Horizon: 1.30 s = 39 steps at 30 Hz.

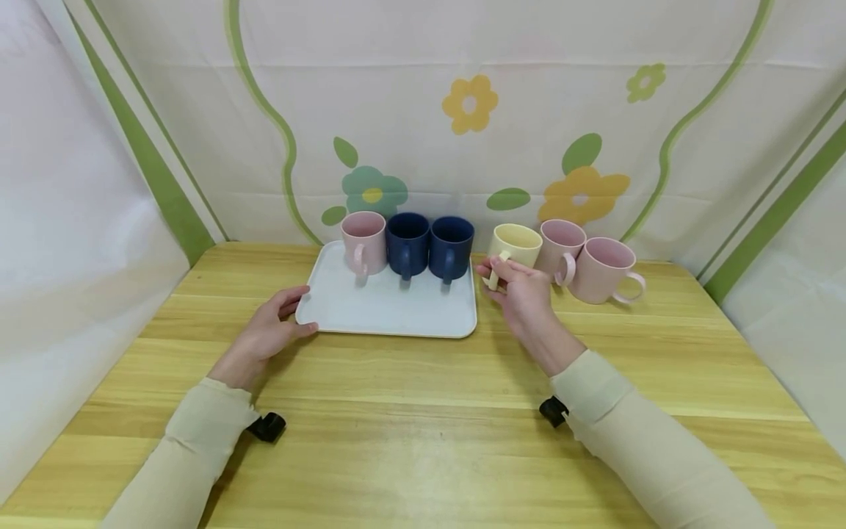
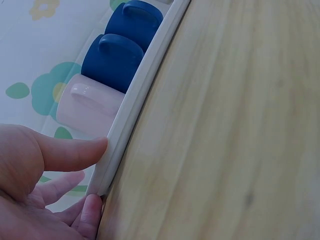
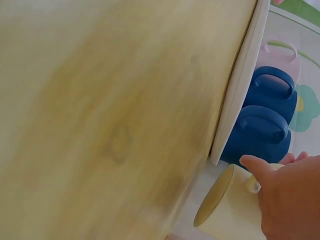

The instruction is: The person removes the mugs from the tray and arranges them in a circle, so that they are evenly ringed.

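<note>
My left hand [image 1: 267, 329] grips the left edge of a white tray [image 1: 390, 310], its thumb against the rim and its other fingers by the corner. Along the tray's back stand a pink mug [image 1: 374, 250] and two navy blue mugs [image 1: 399, 253], handles towards me. My right hand [image 1: 532, 301] pinches the handle of a pale yellow mug [image 1: 525, 256] just beyond the tray's right edge. In the right wrist view the underside of this yellow mug [image 3: 235, 215] shows, so it is off the table. Its rim faces up in the head view.
Two more pink mugs [image 1: 598, 275] stand to the right of the yellow one, close together. A wood-grain table [image 1: 423, 426] lies under everything. Behind it hangs a white cloth [image 1: 396, 95] with flowers, and further cloth closes both sides.
</note>
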Each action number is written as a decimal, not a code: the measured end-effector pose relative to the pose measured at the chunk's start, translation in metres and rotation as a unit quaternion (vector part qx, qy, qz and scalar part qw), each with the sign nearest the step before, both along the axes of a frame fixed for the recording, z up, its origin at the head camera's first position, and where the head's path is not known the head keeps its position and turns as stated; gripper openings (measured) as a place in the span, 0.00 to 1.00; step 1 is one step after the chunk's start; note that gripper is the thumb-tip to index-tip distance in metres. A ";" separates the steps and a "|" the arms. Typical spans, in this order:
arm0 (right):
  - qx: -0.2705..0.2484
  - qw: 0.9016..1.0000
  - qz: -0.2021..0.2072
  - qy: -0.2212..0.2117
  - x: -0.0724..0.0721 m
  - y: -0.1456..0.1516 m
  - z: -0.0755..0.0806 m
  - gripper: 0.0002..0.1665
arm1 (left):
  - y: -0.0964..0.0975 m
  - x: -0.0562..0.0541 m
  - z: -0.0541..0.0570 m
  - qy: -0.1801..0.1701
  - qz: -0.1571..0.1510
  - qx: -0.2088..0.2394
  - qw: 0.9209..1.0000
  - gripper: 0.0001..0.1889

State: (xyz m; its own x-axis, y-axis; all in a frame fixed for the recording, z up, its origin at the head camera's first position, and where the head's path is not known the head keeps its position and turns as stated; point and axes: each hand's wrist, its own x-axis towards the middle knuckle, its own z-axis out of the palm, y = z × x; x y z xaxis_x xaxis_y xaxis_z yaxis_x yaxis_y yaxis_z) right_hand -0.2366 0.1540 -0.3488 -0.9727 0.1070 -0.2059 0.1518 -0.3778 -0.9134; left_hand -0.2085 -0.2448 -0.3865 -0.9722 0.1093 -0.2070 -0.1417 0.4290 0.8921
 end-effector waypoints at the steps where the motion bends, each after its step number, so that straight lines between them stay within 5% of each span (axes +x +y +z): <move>1: -0.001 1.000 0.002 -0.001 0.000 0.001 -0.001 0.12 | 0.000 0.000 0.000 -0.001 0.000 0.000 1.000 0.45; 13: -0.038 0.999 0.000 -0.032 -0.006 0.012 -0.005 0.15 | 0.000 0.000 0.000 -0.003 -0.003 -0.003 1.000 0.45; 24: 0.049 0.996 0.034 -0.066 -0.009 0.018 -0.006 0.09 | 0.000 0.001 0.001 -0.004 -0.004 -0.007 1.000 0.45; 39: 0.081 0.992 0.058 -0.082 -0.017 0.026 -0.010 0.28 | 0.001 0.002 0.003 -0.005 -0.001 -0.009 1.000 0.44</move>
